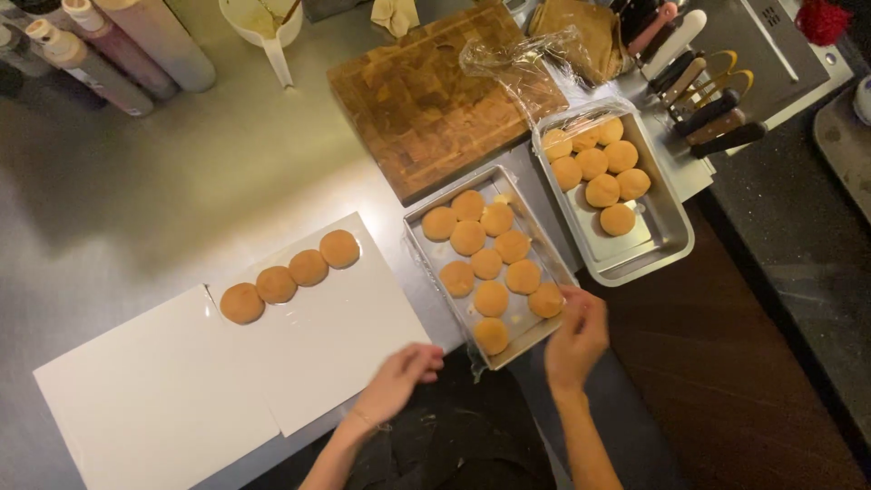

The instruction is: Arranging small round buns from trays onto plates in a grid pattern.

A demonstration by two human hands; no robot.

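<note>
Along the near counter [136, 209] edge: my right hand [575, 340] sits at the near right corner of the front metal tray [426, 249], fingers curled loosely, touching or nearly touching the bun [546, 300] at that corner; blur keeps me from telling whether the grip has closed on it. My left hand [396, 381] hovers over the counter's lip beside the white sheets [172, 390], fingers relaxed and apart, holding nothing.

Front tray: eleven round golden buns, packed close, the tray turned at a slant with its near corner jutting over the counter edge. Second metal tray [667, 240], just beside it to the right: eight buns crowded at the far end, the near end bare, clear film [517, 63] peeled back from it onto the wooden cutting board [426, 100].

White sheets: two, overlapping, with four buns [290, 275] in a slanting row on the farther part; the broad nearer area is open.

Counter: brushed steel, open room left of the board. Far left, rolls [109, 54] cut off by the frame. Far middle, a white jug [263, 27], partly cut off. Far right, knife handles [708, 100] in a cluster, blades hidden. Dark floor [726, 363] to the right.
</note>
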